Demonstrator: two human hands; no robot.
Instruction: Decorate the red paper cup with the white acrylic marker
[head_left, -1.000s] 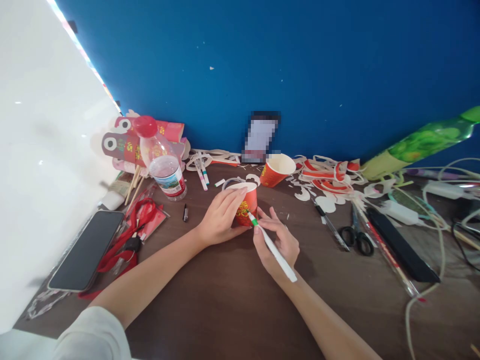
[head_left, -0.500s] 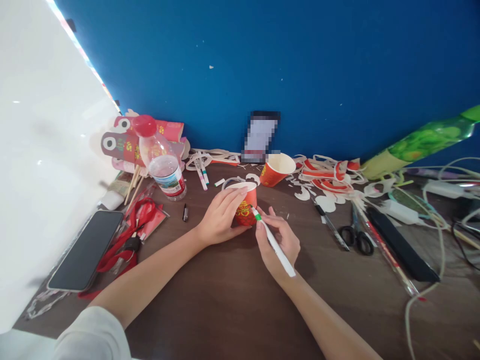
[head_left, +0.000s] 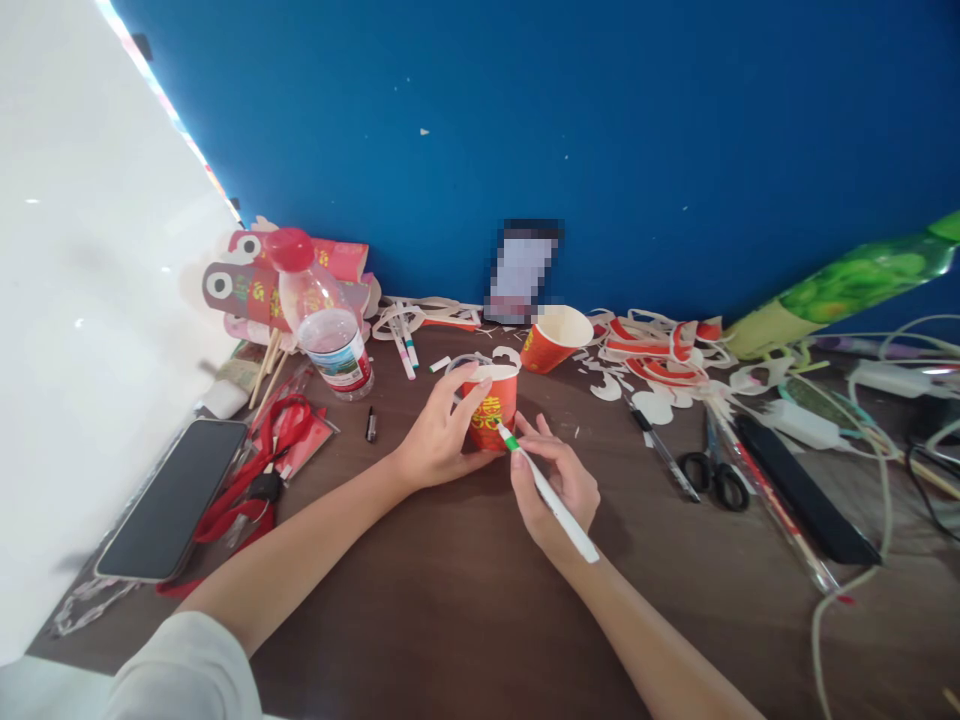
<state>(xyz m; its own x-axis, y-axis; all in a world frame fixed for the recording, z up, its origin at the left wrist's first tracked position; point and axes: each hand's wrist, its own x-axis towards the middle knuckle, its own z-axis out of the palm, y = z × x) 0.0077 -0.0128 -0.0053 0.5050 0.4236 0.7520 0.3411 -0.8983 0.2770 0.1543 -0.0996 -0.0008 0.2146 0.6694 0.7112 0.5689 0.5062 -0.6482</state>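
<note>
A red paper cup [head_left: 495,408] with yellow print stands on the brown table [head_left: 465,600], near the middle. My left hand [head_left: 439,432] is wrapped round its left side and holds it. My right hand [head_left: 559,485] grips a white marker [head_left: 551,497] with a green tip, and that tip touches the cup's lower right wall. A second red cup [head_left: 553,340] lies tilted just behind, with its mouth facing me.
A water bottle [head_left: 326,330] with a red cap and paper-cup fish figures [head_left: 247,280] stand at the back left. A phone [head_left: 172,500] and a red lanyard [head_left: 259,470] lie on the left. Paper scraps [head_left: 660,360], scissors [head_left: 712,465], pens and cables crowd the right. A blue wall [head_left: 600,150] closes the back.
My left hand has turned the cup a little, so more of the yellow print faces me. The marker tip has dropped slightly along the cup's wall.
</note>
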